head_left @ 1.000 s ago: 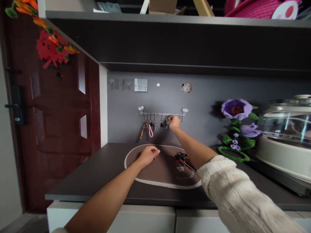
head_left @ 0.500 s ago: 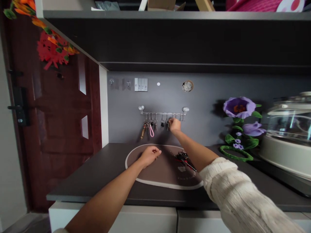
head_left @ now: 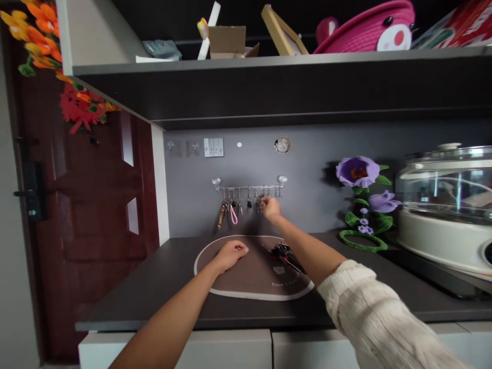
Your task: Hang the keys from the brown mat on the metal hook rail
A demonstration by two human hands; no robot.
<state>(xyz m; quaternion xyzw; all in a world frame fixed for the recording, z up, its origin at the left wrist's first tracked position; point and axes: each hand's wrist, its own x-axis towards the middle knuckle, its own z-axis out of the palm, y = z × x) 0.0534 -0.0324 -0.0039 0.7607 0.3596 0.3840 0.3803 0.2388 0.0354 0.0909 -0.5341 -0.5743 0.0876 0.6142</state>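
We see the right hand (head_left: 270,207) at the hook rail (head_left: 249,187), right of its middle, thumb and finger drawn together at a key ring (head_left: 257,200). The hand covers part of this ring and some hooks toward the rail's right end, so we cannot tell whether it grips the ring or merely touches it. Left of it, other keys hang along the rail with a pink loop (head_left: 233,214); their small parts overlap and blur together.

The left hand (head_left: 232,253) is above the mat (head_left: 249,295), toward its left back edge, fingers loosely curled. They hide the palm, so we cannot tell whether it holds anything.

By the mat's right edge we find a pile of keys (head_left: 282,250), too tangled to count, its right side partly behind the right forearm. The mat nearly spans the worktop (head_left: 126,302) from back edge to front. The right frame edge cuts off a clear-sided appliance (head_left: 442,230).
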